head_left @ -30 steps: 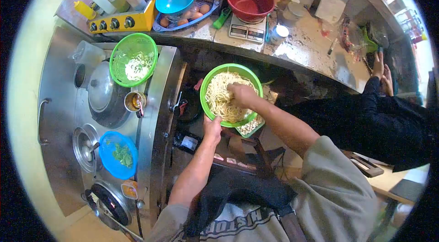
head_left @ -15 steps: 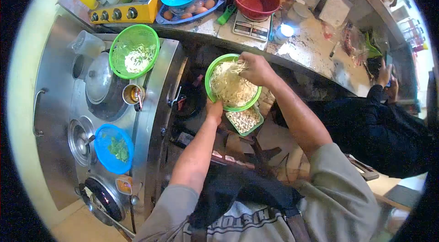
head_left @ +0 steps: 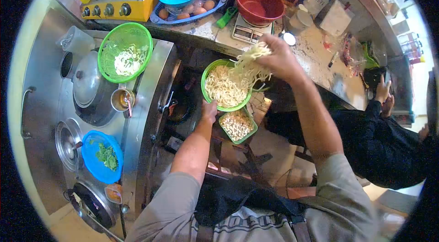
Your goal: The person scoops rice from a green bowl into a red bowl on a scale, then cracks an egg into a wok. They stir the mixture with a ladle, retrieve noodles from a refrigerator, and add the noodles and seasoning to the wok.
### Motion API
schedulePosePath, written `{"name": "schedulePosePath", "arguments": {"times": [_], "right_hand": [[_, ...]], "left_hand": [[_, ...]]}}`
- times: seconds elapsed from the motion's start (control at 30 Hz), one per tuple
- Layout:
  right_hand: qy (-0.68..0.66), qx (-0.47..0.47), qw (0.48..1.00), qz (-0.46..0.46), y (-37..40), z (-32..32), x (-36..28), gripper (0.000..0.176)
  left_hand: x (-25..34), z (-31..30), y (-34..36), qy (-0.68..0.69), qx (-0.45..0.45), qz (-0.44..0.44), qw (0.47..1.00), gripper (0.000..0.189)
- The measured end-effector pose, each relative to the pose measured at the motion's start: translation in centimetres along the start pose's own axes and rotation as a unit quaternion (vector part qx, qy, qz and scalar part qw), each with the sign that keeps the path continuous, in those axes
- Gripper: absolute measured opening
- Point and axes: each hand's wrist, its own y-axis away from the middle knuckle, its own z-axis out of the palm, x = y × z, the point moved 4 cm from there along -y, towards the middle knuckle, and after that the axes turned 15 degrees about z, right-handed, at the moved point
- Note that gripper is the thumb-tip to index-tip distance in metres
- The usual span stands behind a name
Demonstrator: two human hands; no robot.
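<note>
Right hand (head_left: 280,59) higher, farther right — some noodles (head_left: 250,62) now past the green bowl (head_left: 203,86).

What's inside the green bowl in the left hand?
Pale noodles in the green bowl, left hand at its rim. Right hand holds a clump above it. Bowl's bottom is hidden; can't tell what's beneath the noodles.

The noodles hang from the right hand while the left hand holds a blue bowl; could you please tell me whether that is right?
Not quite: in the head view, the bowl is green; the left hand holds it and the noodles hang from the right hand.
</note>
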Motion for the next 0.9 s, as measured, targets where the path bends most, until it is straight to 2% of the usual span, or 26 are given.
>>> {"name": "schedulePosePath", "arguments": {"times": [0.07, 0.1, 0.17, 0.27, 0.37, 0.47, 0.57, 0.63, 0.67, 0.73, 0.77, 0.83, 0.87, 0.9], "right_hand": [[-0.072, -0.02, 0.997, -0.015, -0.3, -1.9, -2.0, 0.021], [-0.027, -0.001, 0.999, -0.041, -1.0, -3.3, -2.3, 0.024], [-0.142, -0.024, 0.985, -0.099, -1.1, -6.3, -5.9, 0.03], [-0.104, 0.034, 0.99, -0.09, -3.4, -10.6, -8.1, 0.037], [-0.206, -0.033, 0.971, -0.117, -7.3, -15.1, -9.2, 0.036], [-0.213, 0.011, 0.968, -0.133, -9.8, -16.6, -11.2, 0.026], [-0.124, 0.073, 0.99, -0.009, -13.6, -15.9, -10.4, 0.026], [0.116, 0.093, 0.989, -0.012, -17.8, -13.7, -6.9, 0.038], [0.236, 0.107, 0.966, -0.02, -19.9, -13.4, -4.8, 0.04], [0.466, 0.144, 0.872, -0.049, -24.1, -12.8, -0.7, 0.043], [0.447, 0.17, 0.878, -0.019, -20.0, -10.8, -2.7, 0.043], [0.305, 0.186, 0.932, -0.066, -16.9, -9.8, -1.2, 0.037], [0.231, 0.193, 0.949, -0.09, -15.1, -9.2, -0.7, 0.034], [0.223, 0.157, 0.959, -0.074, -12.2, -7.6, -0.3, 0.031]], "left_hand": [[1.9, 0.8, 0.0, -0.029, 0.001, -0.004, 1.0, 0.041], [2.6, 1.1, -0.2, -0.044, 0.001, -0.005, 0.999, 0.042], [2.8, 1.3, -0.9, -0.019, -0.004, -0.008, 1.0, 0.044], [2.4, 1.8, -1.4, 0.002, 0.01, 0.0, 1.0, 0.047], [2.1, 2.0, -1.7, -0.008, 0.02, -0.01, 1.0, 0.049], [0.5, 1.5, -2.1, -0.007, 0.015, -0.012, 1.0, 0.051], [0.8, 1.4, -1.8, 0.031, -0.007, -0.002, 0.999, 0.052], [0.4, 1.0, -1.7, 0.035, -0.022, 0.01, 0.999, 0.053], [0.4, 0.9, -1.5, 0.037, -0.008, -0.007, 0.999, 0.053], [1.2, 1.1, -0.7, 0.039, 0.021, -0.043, 0.998, 0.052], [1.7, 1.0, -0.5, 0.011, 0.007, -0.04, 0.999, 0.052], [2.8, 0.6, -0.1, -0.042, -0.02, -0.031, 0.998, 0.052], [3.0, 0.5, 0.1, -0.039, -0.004, -0.037, 0.999, 0.052], [3.1, 0.4, 0.1, -0.023, -0.009, -0.038, 0.999, 0.052]]}}
